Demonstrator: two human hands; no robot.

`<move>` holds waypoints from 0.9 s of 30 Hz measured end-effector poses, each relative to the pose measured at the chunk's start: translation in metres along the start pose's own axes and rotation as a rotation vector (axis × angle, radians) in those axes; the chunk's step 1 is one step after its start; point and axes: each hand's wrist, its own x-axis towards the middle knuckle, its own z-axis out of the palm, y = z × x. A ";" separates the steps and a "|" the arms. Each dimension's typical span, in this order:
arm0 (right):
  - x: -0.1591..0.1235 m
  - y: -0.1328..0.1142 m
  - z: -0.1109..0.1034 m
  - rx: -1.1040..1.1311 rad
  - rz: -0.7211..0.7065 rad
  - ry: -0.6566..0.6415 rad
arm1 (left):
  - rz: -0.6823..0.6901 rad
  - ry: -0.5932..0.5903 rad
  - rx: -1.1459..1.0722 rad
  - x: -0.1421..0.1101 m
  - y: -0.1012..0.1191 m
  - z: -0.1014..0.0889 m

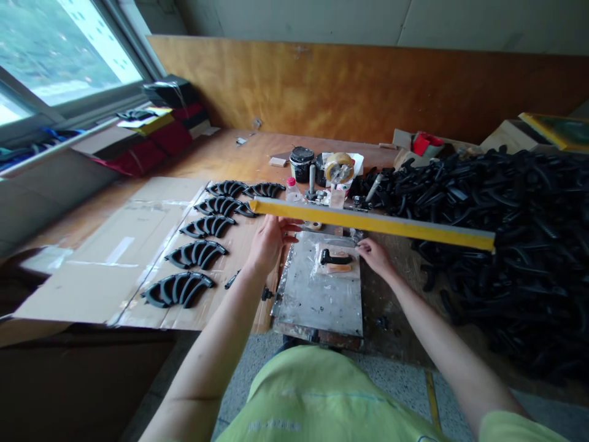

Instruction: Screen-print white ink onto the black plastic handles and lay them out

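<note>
A black curved handle-like part lies in a small pale fixture on a grey metal plate. Left of the plate's far end is my left hand, fingers stretched out and apart, with nothing visible in them. My right hand is at the plate's right edge beside the fixture, its fingertips drawn together; what they pinch, if anything, is too small to make out. Above both hands a long yellow and grey bar runs across the view, partly covering what lies behind it.
Black curved parts stand in fanned rows on cardboard at left. A large heap of black parts fills the right side. Behind the plate are a black-smeared tub, a tape roll and a red-capped bottle.
</note>
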 end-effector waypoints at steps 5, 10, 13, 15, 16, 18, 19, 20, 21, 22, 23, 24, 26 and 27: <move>-0.028 -0.046 0.037 -0.139 -0.108 -0.116 | -0.271 0.041 -0.093 -0.022 -0.055 0.012; -0.055 -0.100 0.047 -0.096 -0.351 -0.179 | -0.693 -0.045 -0.094 -0.079 -0.130 0.004; -0.071 -0.072 0.032 -0.138 -0.383 -0.282 | -0.645 0.139 -0.032 -0.092 -0.144 -0.036; -0.082 -0.018 0.006 -0.330 -0.109 -0.213 | -0.603 0.303 0.070 -0.096 -0.144 -0.079; -0.088 0.014 -0.009 -0.460 0.043 -0.174 | -0.587 0.403 0.133 -0.098 -0.144 -0.102; -0.101 0.079 -0.036 -0.530 0.163 -0.155 | -0.606 0.572 0.295 -0.104 -0.145 -0.144; -0.108 0.108 -0.046 -0.560 0.207 -0.152 | -0.635 0.620 0.373 -0.107 -0.147 -0.161; -0.115 0.132 -0.053 -0.626 0.265 -0.158 | -0.668 0.644 0.439 -0.110 -0.149 -0.174; -0.122 0.151 -0.057 -0.674 0.295 -0.164 | -0.700 0.644 0.489 -0.111 -0.152 -0.183; -0.127 0.163 -0.058 -0.702 0.300 -0.175 | -0.723 0.633 0.523 -0.110 -0.156 -0.189; -0.129 0.170 -0.058 -0.718 0.301 -0.179 | -0.736 0.617 0.546 -0.108 -0.159 -0.193; -0.128 0.171 -0.057 -0.707 0.290 -0.173 | -0.745 0.600 0.567 -0.105 -0.161 -0.196; -0.117 0.157 -0.053 -0.615 0.278 -0.106 | -0.769 0.561 0.635 -0.098 -0.160 -0.201; -0.107 0.144 -0.051 -0.536 0.288 -0.042 | -0.782 0.536 0.676 -0.094 -0.157 -0.203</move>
